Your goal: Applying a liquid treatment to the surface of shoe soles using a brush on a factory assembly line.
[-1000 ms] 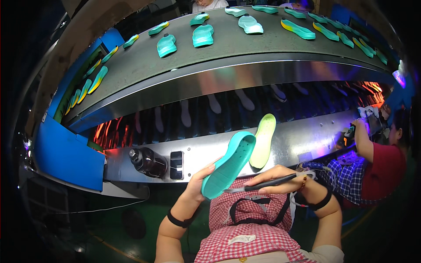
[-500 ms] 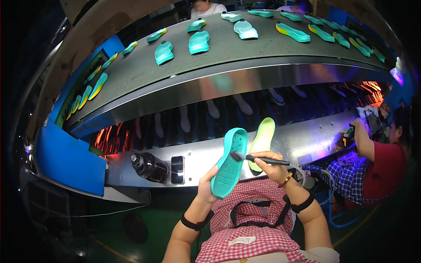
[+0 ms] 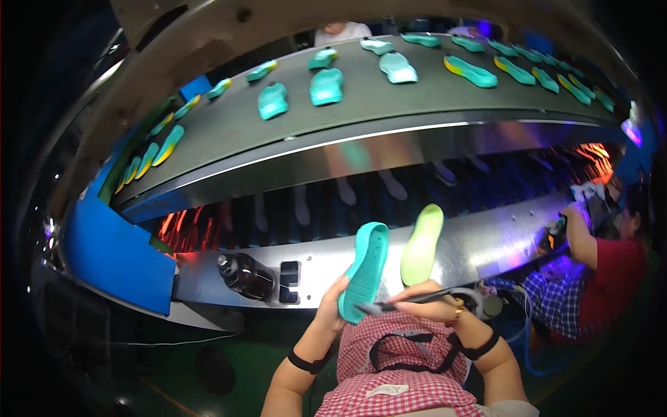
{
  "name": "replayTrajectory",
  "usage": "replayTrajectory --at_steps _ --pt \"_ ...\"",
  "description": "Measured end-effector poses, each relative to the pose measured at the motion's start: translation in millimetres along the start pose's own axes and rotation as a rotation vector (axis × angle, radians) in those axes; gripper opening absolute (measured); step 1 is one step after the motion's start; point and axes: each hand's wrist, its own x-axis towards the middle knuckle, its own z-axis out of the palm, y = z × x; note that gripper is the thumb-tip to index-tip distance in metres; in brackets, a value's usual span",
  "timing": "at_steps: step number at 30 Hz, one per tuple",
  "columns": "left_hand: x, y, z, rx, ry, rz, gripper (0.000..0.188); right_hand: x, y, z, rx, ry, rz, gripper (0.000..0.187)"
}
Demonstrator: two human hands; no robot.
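Gripped at its lower left edge, a teal shoe sole (image 3: 366,267) is held up by my left hand (image 3: 331,304), its hollow inner side facing me. My right hand (image 3: 425,304) closes around the dark handle of a brush (image 3: 417,299). The bristles touch the inner face of the sole near its lower end. Behind my right hand, a yellow-green sole (image 3: 422,247) lies on the metal ledge (image 3: 472,240), a short way right of the teal one.
A dark bottle (image 3: 244,276) and a black phone-like rectangular object (image 3: 289,283) sit on the ledge at left. Beyond, a conveyor belt (image 3: 375,97) carries several teal soles. Red-glowing heaters (image 3: 184,233) show below it. At right sits a co-worker in a red shirt (image 3: 611,281).
The brush has moved down the teal sole, from its upper part to its lower end, along with my right hand. The whole scene sits slightly lower in view.
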Motion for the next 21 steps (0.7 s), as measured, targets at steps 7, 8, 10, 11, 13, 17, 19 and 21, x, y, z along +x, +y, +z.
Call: replayTrajectory --at_steps 7,8,10,11,13,17,19,21 --pt "6 92 30 0.244 -0.123 0.359 0.06 -48 38 -28 0.7 0.402 -0.451 0.024" --pt "10 120 44 0.286 -0.109 0.444 0.06 -49 42 -27 0.759 0.486 -0.423 0.022" --pt "37 179 39 0.188 -0.27 0.472 0.058 -55 55 -31 0.8 0.528 -0.386 0.022" --pt "57 207 39 0.031 -0.285 0.526 0.058 -58 60 -34 0.815 0.551 -0.36 0.022" --pt "86 264 29 -0.411 -0.131 0.702 0.062 -62 66 -34 0.834 0.599 -0.319 0.023" --pt "155 311 4 -0.491 0.348 0.875 0.074 -73 79 -34 0.84 0.716 -0.287 0.025" --pt "190 315 -9 0.596 0.587 0.795 0.066 -80 93 -39 0.94 0.702 -0.252 0.021" --pt "211 269 34 1.264 0.697 1.073 0.072 -93 116 -46 0.991 0.749 -0.263 0.021"
